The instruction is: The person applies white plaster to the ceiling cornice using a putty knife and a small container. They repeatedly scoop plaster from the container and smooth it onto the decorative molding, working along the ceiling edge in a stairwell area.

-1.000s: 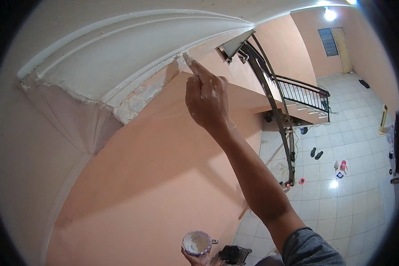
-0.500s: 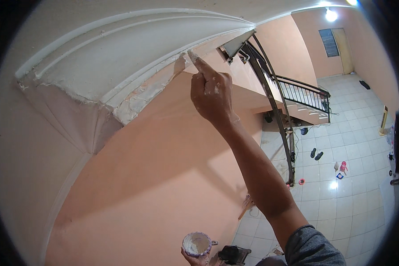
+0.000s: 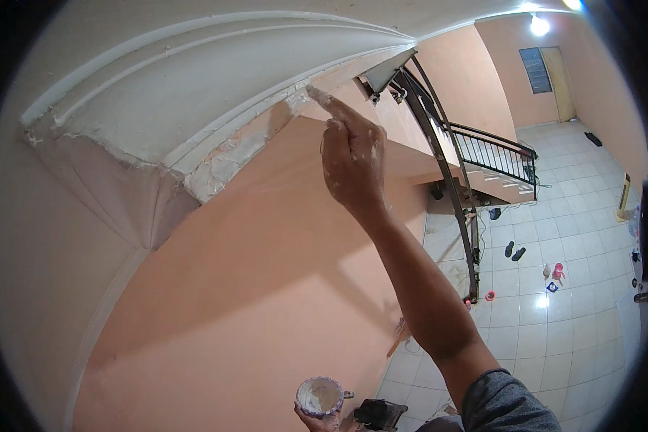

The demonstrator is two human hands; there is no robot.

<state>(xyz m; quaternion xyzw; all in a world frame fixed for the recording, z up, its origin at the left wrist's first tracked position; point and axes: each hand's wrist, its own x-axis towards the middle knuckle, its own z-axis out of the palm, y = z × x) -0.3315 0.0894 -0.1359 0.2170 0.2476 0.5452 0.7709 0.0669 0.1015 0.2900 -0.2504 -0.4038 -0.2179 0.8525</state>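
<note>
Looks like filler-smearing: right hand index out, rest curled, by upper-left filler; left hand grips mug. Next stroke wants light pressure.

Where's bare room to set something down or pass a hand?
Bare tile floor lies between black railing, dark slippers and yellow piece; passing room likely runs between right hand and cup. Crowded: around the pink item, and left hand near black object.

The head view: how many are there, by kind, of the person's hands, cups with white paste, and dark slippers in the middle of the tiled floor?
Right hand and left hand: 2
Cup with white paste: 1
Dark slippers: 2
Total: 5
</note>
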